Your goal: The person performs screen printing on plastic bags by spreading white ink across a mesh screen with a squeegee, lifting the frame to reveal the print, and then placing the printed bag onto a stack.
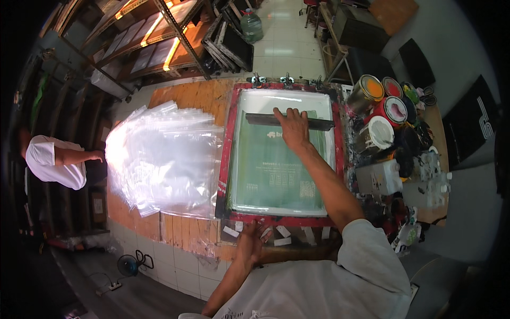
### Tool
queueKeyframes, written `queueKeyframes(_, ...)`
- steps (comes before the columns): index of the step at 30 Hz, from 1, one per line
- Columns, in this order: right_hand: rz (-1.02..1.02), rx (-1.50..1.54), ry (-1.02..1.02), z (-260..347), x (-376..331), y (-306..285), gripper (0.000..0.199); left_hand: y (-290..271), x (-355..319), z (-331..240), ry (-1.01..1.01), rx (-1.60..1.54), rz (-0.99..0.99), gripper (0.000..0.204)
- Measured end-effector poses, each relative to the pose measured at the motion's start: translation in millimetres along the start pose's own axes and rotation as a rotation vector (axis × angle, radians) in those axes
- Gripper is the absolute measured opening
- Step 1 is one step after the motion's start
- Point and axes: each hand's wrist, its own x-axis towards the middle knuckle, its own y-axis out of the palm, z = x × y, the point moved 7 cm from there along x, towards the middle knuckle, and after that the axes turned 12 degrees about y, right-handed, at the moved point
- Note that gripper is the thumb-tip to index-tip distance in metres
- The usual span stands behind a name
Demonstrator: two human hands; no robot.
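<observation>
bags: clear plastic, glossy | screen mesh: smooth, slight sheen | screen frame: paint-smeared, rough-looking | bar: matt | bench: stained wood | paint can: shiny metal | floor: glossy tile | shirt: matt cloth

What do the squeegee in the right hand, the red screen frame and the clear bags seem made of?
Squeegee: dull, dark, straight bar; metal or wood, unclear which.
Screen frame: worn red coating, dark smudges; wood or metal beneath, unclear.
Clear bags: probably glossy plastic film, given the transparent layers, creases and glare.
</observation>
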Motion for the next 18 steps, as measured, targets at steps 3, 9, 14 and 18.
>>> queueKeyframes(3,-0.025,0.028,-0.006,11,-50,-13,0.063,-9,8,8,-0.007,0.005,0.055,0.029)
queueKeyframes(9,0.06,-0.017,-0.005,58,-186,-63,0.056,-3,12,6,-0.006,0.026,0.08,0.033)
queueKeyframes(14,0.097,0.061,0.045,82,-244,-88,0.067,-4,16,6,-0.002,0.047,0.076,0.035)
queueKeyframes(18,0.058,-0.017,0.04,77,-223,-82,0.073,-14,27,15,-0.01,0.078,-0.056,0.047)
